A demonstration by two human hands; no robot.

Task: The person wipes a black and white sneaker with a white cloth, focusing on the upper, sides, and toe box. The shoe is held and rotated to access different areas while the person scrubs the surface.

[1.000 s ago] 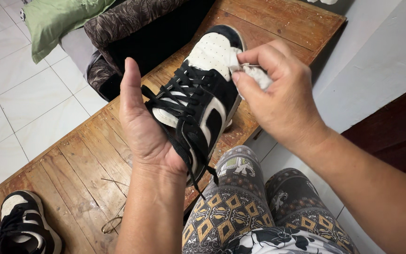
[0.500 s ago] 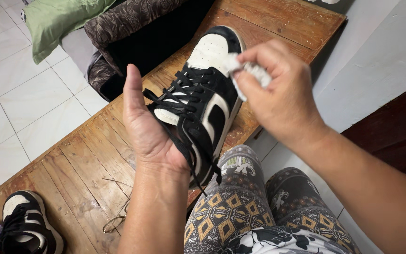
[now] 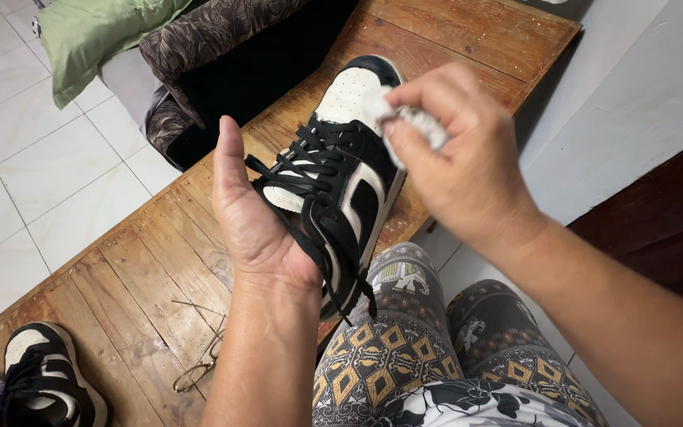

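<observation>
Black-and-white lace-up sneaker (image 3: 340, 170) cradled heel-down in left hand (image 3: 248, 217), raised slightly toward toe since a second ago. Right hand (image 3: 460, 170) pinched shut on small crumpled white cloth (image 3: 414, 122), now pressed against sneaker's white perforated toe panel (image 3: 351, 93). Wiping contact maintained.

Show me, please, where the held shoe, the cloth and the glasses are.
shoe (image 3: 353, 95), head view, on its white toe panel.
cloth (image 3: 419, 120), head view, on the wad showing between the right fingers.
glasses (image 3: 190, 376), head view, on the lens rim on the wooden table.

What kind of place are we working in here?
Probably a home living area: a white tiled floor, a sofa with a green pillow, and a low wooden table where a second shoe sits.
</observation>
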